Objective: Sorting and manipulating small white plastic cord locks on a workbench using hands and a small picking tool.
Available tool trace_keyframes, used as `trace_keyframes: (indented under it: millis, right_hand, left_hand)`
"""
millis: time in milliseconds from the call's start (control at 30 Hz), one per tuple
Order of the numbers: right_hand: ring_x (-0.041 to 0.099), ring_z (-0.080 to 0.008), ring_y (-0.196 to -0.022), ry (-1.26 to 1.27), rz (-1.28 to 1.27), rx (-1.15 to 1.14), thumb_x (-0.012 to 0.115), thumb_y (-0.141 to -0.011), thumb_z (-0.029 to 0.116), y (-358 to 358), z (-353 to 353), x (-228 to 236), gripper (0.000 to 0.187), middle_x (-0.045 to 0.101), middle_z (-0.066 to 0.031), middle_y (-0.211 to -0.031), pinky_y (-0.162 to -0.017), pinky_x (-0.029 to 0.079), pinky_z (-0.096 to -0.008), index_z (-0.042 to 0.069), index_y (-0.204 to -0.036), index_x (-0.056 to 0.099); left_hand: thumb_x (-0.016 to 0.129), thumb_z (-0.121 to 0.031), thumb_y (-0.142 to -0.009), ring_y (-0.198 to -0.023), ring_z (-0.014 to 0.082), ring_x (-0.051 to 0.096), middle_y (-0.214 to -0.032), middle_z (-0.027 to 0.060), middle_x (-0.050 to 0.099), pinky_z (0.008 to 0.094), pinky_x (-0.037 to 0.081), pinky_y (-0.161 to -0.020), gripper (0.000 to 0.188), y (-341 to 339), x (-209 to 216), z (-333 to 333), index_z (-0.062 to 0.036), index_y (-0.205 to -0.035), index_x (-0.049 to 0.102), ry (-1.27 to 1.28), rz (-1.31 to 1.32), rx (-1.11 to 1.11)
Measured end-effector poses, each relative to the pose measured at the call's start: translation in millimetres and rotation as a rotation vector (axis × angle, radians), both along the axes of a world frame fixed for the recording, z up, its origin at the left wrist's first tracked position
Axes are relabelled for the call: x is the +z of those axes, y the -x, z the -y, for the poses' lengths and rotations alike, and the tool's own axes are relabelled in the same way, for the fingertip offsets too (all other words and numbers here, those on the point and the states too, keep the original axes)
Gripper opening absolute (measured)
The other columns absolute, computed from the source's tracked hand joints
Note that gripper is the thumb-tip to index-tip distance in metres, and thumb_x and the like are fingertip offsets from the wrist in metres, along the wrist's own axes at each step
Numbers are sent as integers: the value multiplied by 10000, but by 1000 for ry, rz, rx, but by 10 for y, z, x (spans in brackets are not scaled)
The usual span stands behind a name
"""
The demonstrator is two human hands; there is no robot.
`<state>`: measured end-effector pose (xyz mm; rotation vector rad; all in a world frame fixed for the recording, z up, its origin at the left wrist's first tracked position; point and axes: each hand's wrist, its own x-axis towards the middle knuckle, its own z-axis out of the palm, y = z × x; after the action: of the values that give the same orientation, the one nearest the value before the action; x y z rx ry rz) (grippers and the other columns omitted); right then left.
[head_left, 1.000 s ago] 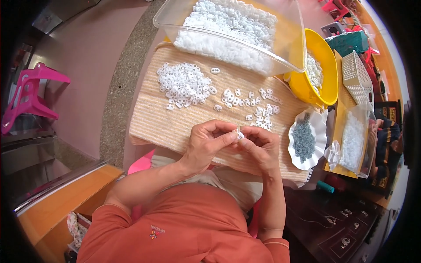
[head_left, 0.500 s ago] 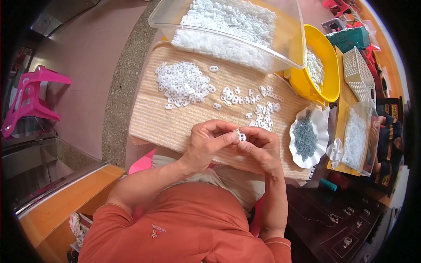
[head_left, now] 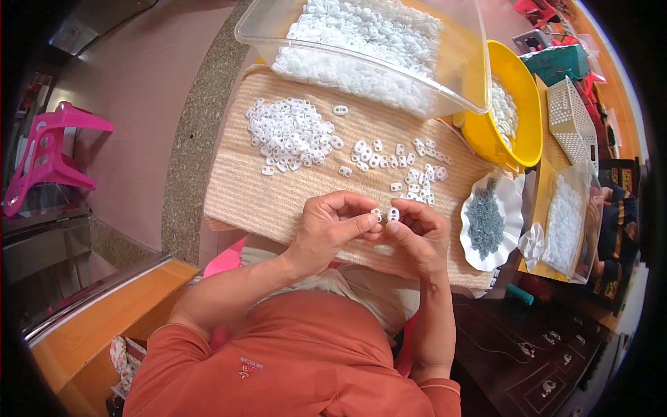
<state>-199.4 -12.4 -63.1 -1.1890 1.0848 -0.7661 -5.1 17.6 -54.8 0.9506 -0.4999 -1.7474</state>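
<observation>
Over the near part of a striped cream cloth (head_left: 306,201), my left hand (head_left: 338,224) pinches a small white plastic piece (head_left: 376,215) between thumb and fingers. Close beside it, my right hand (head_left: 420,233) holds a white two-holed oval piece (head_left: 393,214), its holes showing above the thumb. A narrow gap lies between the two pieces; the fingertips hide part of each. Beyond my hands, several loose white pieces (head_left: 420,184) are scattered on the cloth. To the left lies a heap of similar white two-holed pieces (head_left: 288,135).
At the back stands a large clear bin (head_left: 361,52) of white pieces, with a yellow tub (head_left: 531,118) beside it. On the right are a white wavy-rimmed dish (head_left: 513,215) of small grey parts and a clear box (head_left: 590,215) of white pieces. A pink stool (head_left: 52,160) stands left.
The white pieces, close together between my fingertips before, are now slightly apart. My right hand has shifted a little to the right; my left hand has barely moved.
</observation>
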Motion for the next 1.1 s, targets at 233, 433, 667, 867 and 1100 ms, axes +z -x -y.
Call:
trace_keyframes:
  millis: [233, 433, 667, 867, 1100]
  right_hand:
    - [608, -108, -830, -75, -59, -49, 735, -777, 107, -30, 22, 99, 354, 653, -41, -909, -741, 500, -250, -22, -1088, 627]
    - [612, -112, -836, 14, -96, -14, 746, -749, 89, 2, 34, 35, 362, 654, -40, -923, -752, 495, -249, 8, -1085, 637]
    - [647, -145, -839, 200, -143, 94, 651, -837, -59, 35, 52, 22, 319, 652, -98, -974, -745, 541, -259, -73, -1151, 596]
    - [601, -117, -816, 135, -57, 24, 737, -729, 23, 11, 19, -26, 381, 634, -40, -927, -726, 486, -251, 40, -1095, 632]
    - [594, -117, -816, 146, -63, 45, 737, -720, 2, 18, 17, -18, 395, 627, -36, -924, -726, 481, -249, 45, -1099, 633]
  left_hand:
    - [629, -5, -874, -804, 149, 665, -906, 111, 673, 288, 586, -744, 160, -8, 11, 16, 35, -1029, 619, -26, 9, -11]
    - [637, -13, -873, -778, 154, 669, -892, 124, 676, 285, 580, -734, 173, -11, 29, 15, 45, -1035, 622, -48, 11, -19]
    - [639, -15, -872, -777, 156, 669, -894, 124, 676, 282, 574, -731, 182, -25, 55, 18, 49, -1041, 624, -61, 26, -42]
    - [647, -22, -867, -784, 145, 664, -899, 117, 675, 271, 568, -734, 185, -24, 73, 26, 46, -1038, 630, -60, 31, -61]
    - [643, -49, -882, -798, 130, 663, -910, 106, 676, 243, 572, -725, 222, -25, 46, 26, 65, -1071, 614, -27, 32, -78]
